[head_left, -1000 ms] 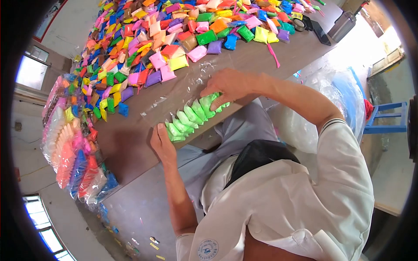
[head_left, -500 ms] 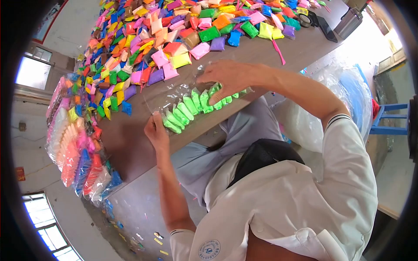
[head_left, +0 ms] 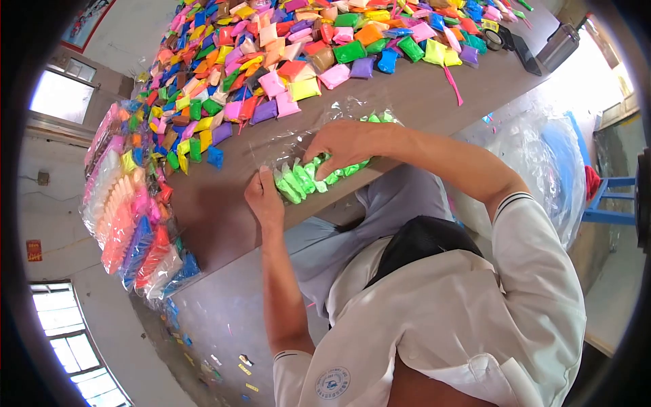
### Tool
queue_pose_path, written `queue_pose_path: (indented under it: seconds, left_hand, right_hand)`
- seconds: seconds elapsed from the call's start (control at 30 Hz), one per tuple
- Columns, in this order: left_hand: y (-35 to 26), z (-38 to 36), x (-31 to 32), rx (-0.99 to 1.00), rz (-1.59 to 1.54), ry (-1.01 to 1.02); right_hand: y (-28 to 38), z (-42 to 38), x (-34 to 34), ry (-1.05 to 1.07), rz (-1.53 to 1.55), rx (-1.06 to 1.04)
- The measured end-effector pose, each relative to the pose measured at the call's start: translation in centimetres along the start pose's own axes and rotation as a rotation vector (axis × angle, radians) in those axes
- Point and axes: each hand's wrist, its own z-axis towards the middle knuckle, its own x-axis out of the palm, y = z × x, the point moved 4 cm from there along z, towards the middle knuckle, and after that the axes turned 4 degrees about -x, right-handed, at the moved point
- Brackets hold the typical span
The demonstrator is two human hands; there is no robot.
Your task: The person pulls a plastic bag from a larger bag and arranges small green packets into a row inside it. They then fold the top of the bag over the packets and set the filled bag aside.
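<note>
A row of several bright green packets [head_left: 296,183] lies in a clear plastic bag [head_left: 271,153] along the table's near edge. At the row's left end, my left hand [head_left: 265,198] is closed, thumb and fingers pinching the bag's edge. My right hand [head_left: 342,147] reaches over the middle of the row, its thumb and curled fingers around a green packet. The palm and wrist cover part of the row; more green packets show beyond the hand, to its upper right.
A big heap of small coloured packets [head_left: 271,54] covers the far side of the brown table [head_left: 210,197]. Clear bags of sorted packets [head_left: 139,237] hang at the left edge. A phone [head_left: 527,54] and dark cup [head_left: 559,46] sit far right; a blue stool [head_left: 610,200] stands beyond.
My right hand has slid left along the green row, and its thumb and fingers have drawn closer together. My left hand keeps its pinch on the bag. The whole view has shifted slightly.
</note>
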Motion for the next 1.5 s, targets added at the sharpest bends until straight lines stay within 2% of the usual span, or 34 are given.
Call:
queue_pose_path:
  seconds: [0.07, 0.17, 0.27, 0.47, 0.57, 0.67, 0.87, 0.97, 1.07, 1.17, 1.23, 1.3, 1.4, 1.5]
  left_hand:
    - [0.5, 0.3, 0.1, -0.005, -0.010, 0.001]
    - [0.7, 0.5, 0.2, -0.001, -0.023, -0.004]
    - [0.9, 0.8, 0.3, -0.012, -0.014, -0.006]
    - [0.8, 0.7, 0.2, -0.009, 0.050, 0.021]
    - [0.1, 0.6, 0.4, 0.015, 0.052, 0.007]
    - [-0.4, 0.4, 0.7, 0.034, -0.043, -0.023]
    - [0.2, 0.8, 0.5, -0.020, 0.116, 0.020]
    - [0.0, 0.9, 0.7, 0.035, 0.142, 0.000]
    - [-1.0, 0.6, 0.5, 0.065, 0.184, -0.008]
    - [1.0, 0.8, 0.7, 0.090, 0.088, -0.025]
    - [1.8, 0.8, 0.8, 0.054, 0.084, -0.022]
    - [2.3, 0.7, 0.5, 0.043, 0.103, -0.022]
    - [1.4, 0.5, 0.5, 0.020, 0.177, -0.023]
    - [1.5, 0.3, 0.6, 0.031, 0.188, -0.044]
  right_hand:
    - [0.0, 0.2, 0.2, -0.061, -0.031, -0.027]
    - [1.1, 0.3, -0.1, -0.335, -0.161, -0.131]
    - [2.2, 1.4, 0.0, -0.186, -0.013, -0.102]
    - [1.9, 3.0, 1.0, 0.038, 0.086, -0.053]
    - [0.9, 3.6, 1.9, -0.038, 0.059, -0.106]
    - [1.2, 2.9, 2.0, -0.238, 0.053, -0.169]
    - [0.7, 4.0, 2.3, -0.029, 0.063, -0.188]
    - [1.1, 4.3, 1.7, 0.098, 0.083, -0.170]
    - [1.2, 4.1, 1.6, 0.104, 0.074, -0.198]
    - [0.1, 2.3, -0.2, -0.163, 0.037, -0.187]
    - [-1.4, -1.4, -3.9, -0.349, 0.111, -0.112]
    - [-3.8, -6.2, -6.3, -0.647, 0.368, -0.006]
    - [-5.4, -10.6, -6.9, -0.633, 0.427, 0.163]
    - [-4.2, -11.7, -4.8, -0.560, 0.291, 0.134]
